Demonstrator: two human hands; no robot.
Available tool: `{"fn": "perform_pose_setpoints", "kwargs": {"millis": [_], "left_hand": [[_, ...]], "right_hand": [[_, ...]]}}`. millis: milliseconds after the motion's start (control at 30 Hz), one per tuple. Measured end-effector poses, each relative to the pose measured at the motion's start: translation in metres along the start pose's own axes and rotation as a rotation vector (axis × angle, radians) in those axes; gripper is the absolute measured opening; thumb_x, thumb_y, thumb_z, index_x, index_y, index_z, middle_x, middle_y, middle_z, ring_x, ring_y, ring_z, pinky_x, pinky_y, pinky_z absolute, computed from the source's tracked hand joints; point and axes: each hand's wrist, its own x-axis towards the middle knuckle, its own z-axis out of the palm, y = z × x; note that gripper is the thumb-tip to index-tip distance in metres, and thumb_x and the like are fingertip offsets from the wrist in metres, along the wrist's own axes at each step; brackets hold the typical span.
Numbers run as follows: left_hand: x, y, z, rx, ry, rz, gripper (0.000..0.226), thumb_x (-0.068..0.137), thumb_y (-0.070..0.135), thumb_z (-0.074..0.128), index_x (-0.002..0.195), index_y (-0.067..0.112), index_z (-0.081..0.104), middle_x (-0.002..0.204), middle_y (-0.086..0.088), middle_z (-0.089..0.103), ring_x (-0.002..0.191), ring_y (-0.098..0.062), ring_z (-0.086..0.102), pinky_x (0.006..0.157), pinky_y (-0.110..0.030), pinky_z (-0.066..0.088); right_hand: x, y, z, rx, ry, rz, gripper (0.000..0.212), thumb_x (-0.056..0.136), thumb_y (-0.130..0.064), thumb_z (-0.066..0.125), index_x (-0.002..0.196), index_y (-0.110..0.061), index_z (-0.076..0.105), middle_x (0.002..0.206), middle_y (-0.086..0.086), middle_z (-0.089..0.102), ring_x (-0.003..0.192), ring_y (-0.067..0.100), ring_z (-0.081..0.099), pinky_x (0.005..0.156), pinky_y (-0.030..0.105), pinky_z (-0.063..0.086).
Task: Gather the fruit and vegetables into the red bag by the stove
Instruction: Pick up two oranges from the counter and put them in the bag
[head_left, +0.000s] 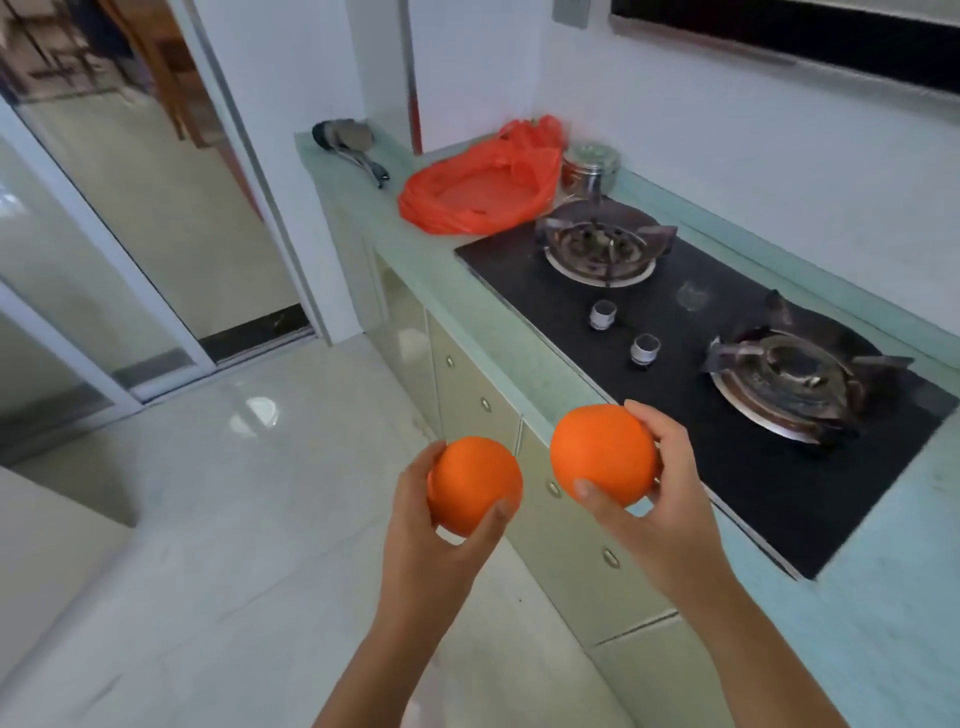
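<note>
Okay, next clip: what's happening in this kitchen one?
A person stands at the counter with an orange in each hand: the left hand grips one orange, the right hand the other orange. The red bag lies on the countertop beyond the stove. Neither orange is in it yet.

Both forearms run off the bottom edge. The left hand (441, 525) hides the near underside of its orange (475, 480), and the right hand (660, 499) covers the far side of the other orange (602, 452). Beyond the stove (675, 374), the red bag (478, 187) is blurred, its contents unreadable, and it hides part of the metal canister (589, 166). The dark utensil (345, 143) left of the bag is too smeared to name. The desk (883, 597) is cut off at the right edge.
</note>
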Motion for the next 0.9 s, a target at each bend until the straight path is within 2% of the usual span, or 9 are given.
{"fn": "perform_pose_setpoints", "kwargs": {"millis": [67,167,233,433,567,633,700,767,900], "left_hand": [[0.037,-0.013,-0.02,-0.005,0.02,-0.013,0.062,0.069,0.033,0.076,0.113,0.048,0.035,0.113,0.029,0.039,0.1,-0.009,0.051,0.078,-0.029,0.049],[0.096,-0.029,-0.054,0.003,0.029,-0.055,0.064,0.07,0.031,0.076,0.119,0.042,0.036,0.117,0.011,0.045,0.102,-0.018,0.052,0.081,-0.036,0.051],[0.134,-0.034,-0.078,0.001,0.038,-0.08,0.063,0.071,0.031,0.075,0.12,0.041,0.035,0.118,0.008,0.043,0.102,-0.019,0.052,0.079,-0.035,0.05],[0.229,-0.042,-0.124,-0.035,0.033,-0.066,0.064,0.072,0.031,0.074,0.12,0.042,0.034,0.117,0.01,0.042,0.098,-0.013,0.051,0.074,-0.029,0.05],[0.264,-0.053,-0.132,-0.088,0.033,-0.098,0.06,0.071,0.029,0.075,0.114,0.045,0.036,0.11,0.022,0.043,0.093,-0.002,0.051,0.067,-0.018,0.047],[0.284,-0.063,-0.133,-0.097,0.03,-0.121,0.06,0.071,0.028,0.076,0.113,0.046,0.036,0.109,0.027,0.041,0.094,0.001,0.05,0.069,-0.019,0.048],[0.308,-0.07,-0.133,-0.107,0.042,-0.139,0.06,0.072,0.025,0.076,0.114,0.044,0.038,0.109,0.027,0.042,0.092,0.005,0.052,0.068,-0.018,0.05],[0.339,-0.073,-0.131,-0.116,0.067,-0.139,0.059,0.072,0.022,0.075,0.115,0.04,0.039,0.109,0.026,0.043,0.09,0.013,0.051,0.068,-0.014,0.05],[0.417,-0.07,-0.12,-0.089,0.053,-0.125,0.059,0.073,0.024,0.075,0.117,0.039,0.039,0.107,0.025,0.043,0.091,0.005,0.051,0.07,-0.018,0.048]], "right_hand": [[0.029,-0.005,0.031,-0.007,-0.015,-0.017,0.069,0.054,-0.062,0.063,0.116,-0.05,0.033,0.119,-0.032,0.036,0.104,-0.011,0.043,0.069,0.008,0.048],[0.073,-0.023,0.078,-0.014,-0.035,-0.063,0.07,0.056,-0.06,0.063,0.118,-0.046,0.034,0.12,-0.031,0.036,0.106,-0.01,0.043,0.07,0.007,0.046],[0.103,-0.04,0.107,0.008,-0.06,-0.079,0.069,0.058,-0.057,0.064,0.12,-0.044,0.035,0.121,-0.028,0.038,0.106,-0.008,0.044,0.071,0.007,0.045],[0.177,-0.063,0.187,-0.011,-0.075,-0.099,0.072,0.058,-0.057,0.064,0.121,-0.04,0.035,0.123,-0.023,0.038,0.106,-0.007,0.044,0.073,0.006,0.044],[0.211,-0.056,0.219,-0.036,-0.121,-0.066,0.073,0.058,-0.059,0.063,0.123,-0.039,0.035,0.126,-0.023,0.037,0.107,-0.005,0.046,0.073,0.008,0.046],[0.234,-0.049,0.23,-0.049,-0.115,-0.042,0.073,0.056,-0.06,0.063,0.122,-0.041,0.035,0.124,-0.023,0.038,0.104,0.0,0.05,0.07,0.012,0.049],[0.26,-0.041,0.238,-0.047,-0.108,-0.021,0.074,0.056,-0.061,0.063,0.121,-0.042,0.035,0.123,-0.024,0.038,0.103,0.003,0.051,0.066,0.017,0.051],[0.289,-0.032,0.246,-0.035,-0.093,-0.018,0.073,0.056,-0.06,0.063,0.121,-0.043,0.035,0.124,-0.022,0.039,0.105,0.0,0.049,0.07,0.017,0.049],[0.359,-0.012,0.262,0.008,-0.034,0.011,0.074,0.056,-0.059,0.065,0.122,-0.044,0.035,0.124,-0.02,0.04,0.107,0.001,0.048,0.076,0.021,0.046]]}}
